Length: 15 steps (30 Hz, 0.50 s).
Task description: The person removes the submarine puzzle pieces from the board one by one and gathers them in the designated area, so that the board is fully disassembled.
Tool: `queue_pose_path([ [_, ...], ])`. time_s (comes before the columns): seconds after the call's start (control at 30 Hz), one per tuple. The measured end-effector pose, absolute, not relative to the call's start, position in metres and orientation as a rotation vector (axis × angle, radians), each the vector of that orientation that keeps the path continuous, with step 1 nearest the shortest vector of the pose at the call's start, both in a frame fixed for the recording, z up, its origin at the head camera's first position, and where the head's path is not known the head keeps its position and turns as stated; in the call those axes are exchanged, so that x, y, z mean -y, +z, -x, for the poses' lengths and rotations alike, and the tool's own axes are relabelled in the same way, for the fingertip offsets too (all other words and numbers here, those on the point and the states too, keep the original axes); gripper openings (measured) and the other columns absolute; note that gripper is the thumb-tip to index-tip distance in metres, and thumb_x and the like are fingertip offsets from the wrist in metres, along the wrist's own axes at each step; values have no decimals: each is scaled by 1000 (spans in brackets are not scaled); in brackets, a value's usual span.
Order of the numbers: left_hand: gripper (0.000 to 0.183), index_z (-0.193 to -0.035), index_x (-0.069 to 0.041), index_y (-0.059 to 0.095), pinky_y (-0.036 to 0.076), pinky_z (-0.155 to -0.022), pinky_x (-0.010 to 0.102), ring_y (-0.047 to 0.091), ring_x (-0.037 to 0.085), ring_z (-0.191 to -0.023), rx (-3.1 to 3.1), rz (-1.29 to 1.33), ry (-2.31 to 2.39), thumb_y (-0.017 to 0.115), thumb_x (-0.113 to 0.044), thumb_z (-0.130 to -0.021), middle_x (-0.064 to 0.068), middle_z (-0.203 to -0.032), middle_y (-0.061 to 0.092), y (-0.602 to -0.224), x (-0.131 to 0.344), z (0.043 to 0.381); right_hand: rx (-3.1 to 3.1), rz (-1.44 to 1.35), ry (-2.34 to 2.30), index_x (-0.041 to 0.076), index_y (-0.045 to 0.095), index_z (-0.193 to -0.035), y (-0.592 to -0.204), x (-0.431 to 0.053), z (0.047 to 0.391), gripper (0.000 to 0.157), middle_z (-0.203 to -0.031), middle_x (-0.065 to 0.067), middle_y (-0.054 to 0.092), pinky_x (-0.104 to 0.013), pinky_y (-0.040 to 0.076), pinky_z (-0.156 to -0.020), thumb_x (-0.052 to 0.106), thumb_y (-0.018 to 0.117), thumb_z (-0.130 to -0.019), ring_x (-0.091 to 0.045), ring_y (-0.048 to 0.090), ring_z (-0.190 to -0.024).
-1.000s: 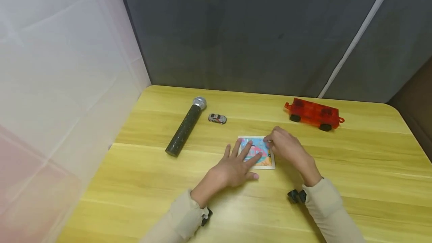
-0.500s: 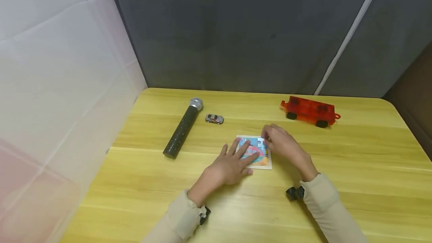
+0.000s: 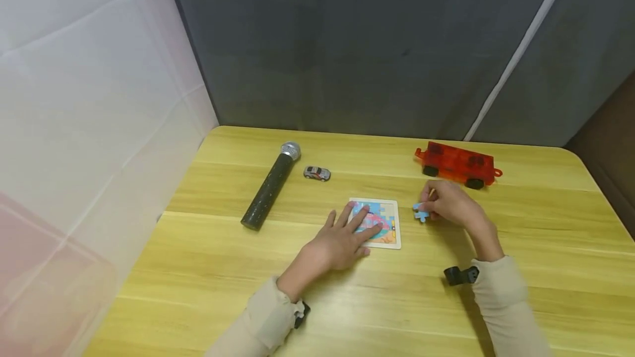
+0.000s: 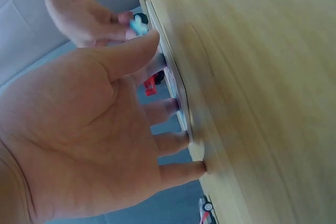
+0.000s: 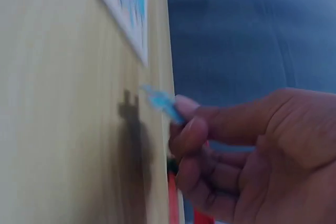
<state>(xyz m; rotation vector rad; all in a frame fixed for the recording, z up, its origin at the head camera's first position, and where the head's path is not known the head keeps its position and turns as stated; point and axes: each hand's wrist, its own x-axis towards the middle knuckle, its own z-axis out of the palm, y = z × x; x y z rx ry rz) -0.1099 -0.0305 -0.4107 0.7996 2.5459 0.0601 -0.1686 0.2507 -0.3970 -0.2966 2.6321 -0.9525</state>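
Puzzle first, from the head view: where is it?

Flat on the table (image 3: 347, 313), the left hand (image 3: 337, 248) spread over its near left part; its frame (image 3: 389, 245) shows, with a bare gap at the far right corner. The right hand (image 3: 450, 203) pinches a light-blue piece (image 3: 423, 215) just beside it, not touching.

Any advice?

I'd bear down evenly with the left, so nothing slides, and leave that gap uncovered, as now.

And the left wrist view?

Four fingers wide, tips down: the little one seems to touch wood, the others the puzzle.

Right wrist view?

Thumb and finger hold the piece narrowly by one side, knobs free, though blurred. Its shadow falls apart, so it looks raised. Pinch lightly, level; squeezing could tilt it. Mind the red wagon (image 3: 457, 164) beyond.
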Motion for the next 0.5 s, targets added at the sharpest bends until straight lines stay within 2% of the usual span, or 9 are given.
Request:
queue_pose_path([
  [0.17,60,-175,-41,25,16,-138,59,-2,33,-173,-2547,-788,51,45,-43,-118,2,-187,3,-409,33,109,-2634,197,-845,-4,65,-91,-401,-301,172,13,-76,-7,64,-25,48,-60,1,75,-98,-16,59,-65],
  [0.37,60,-175,-41,27,17,-138,58,0,33,-173,-2565,-770,66,47,-42,-118,8,-187,3,-409,34,107,-2670,116,-728,-6,67,-93,-409,-317,176,9,-74,-8,59,-33,45,-63,0,72,-97,-21,55,-67],
  [0.43,60,-175,-43,26,16,-138,57,-1,34,-173,-2573,-748,67,47,-42,-118,13,-186,2,-409,33,107,-2698,84,-684,-1,67,-86,-417,-322,180,13,-70,-6,57,-33,44,-61,3,73,-97,-20,53,-65],
  [0.5,61,-175,-45,25,17,-138,56,0,35,-173,-2582,-725,60,47,-42,-118,18,-185,1,-408,30,107,-2739,41,-612,7,65,-73,-425,-327,184,25,-63,-1,52,-32,42,-59,9,75,-96,-17,50,-60],
])
